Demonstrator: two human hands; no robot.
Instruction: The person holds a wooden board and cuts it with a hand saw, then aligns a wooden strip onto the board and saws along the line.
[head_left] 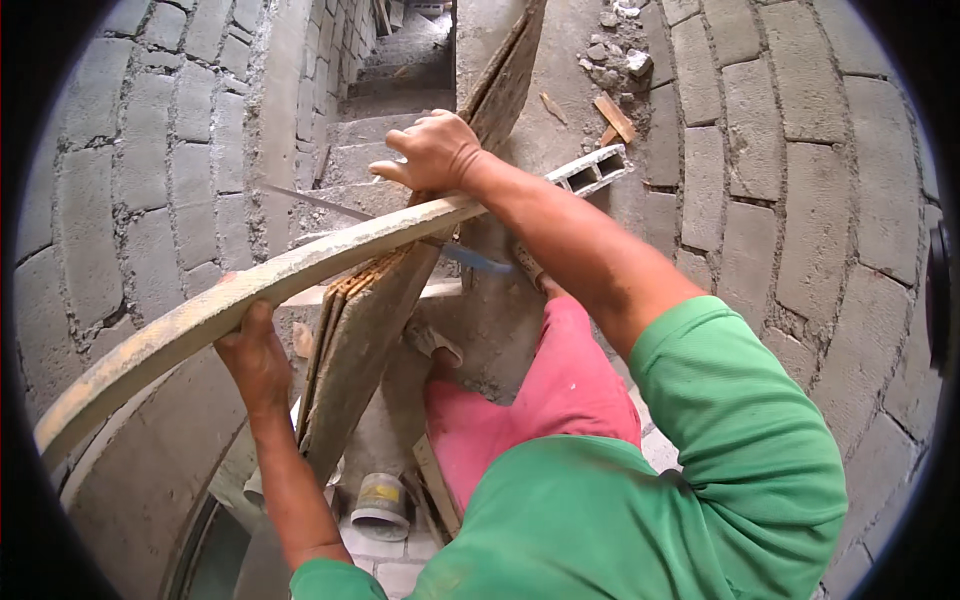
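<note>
A long, narrow wooden board point(270, 272) runs from the lower left up to the middle. My left hand point(255, 350) grips its underside, thumb on the near face and fingertips showing over the far edge. My right hand point(435, 152) is at the board's far side near its right end, fingers curled and thumb pointing left; what lies in its grasp is hidden. Several plywood sheets point(375, 340) stand on edge under the board, leaning together. A thin metal blade point(325, 203) passes beneath the board, in line with a blue strip point(475, 258) on the other side, like a saw.
Concrete steps point(395, 100) lie ahead, between block walls point(150, 150). A hollow concrete block point(590, 172) lies to the right of the plywood. Rubble point(605, 60) and wood scraps point(615, 118) line the right wall. A bucket point(380, 503) stands near my feet.
</note>
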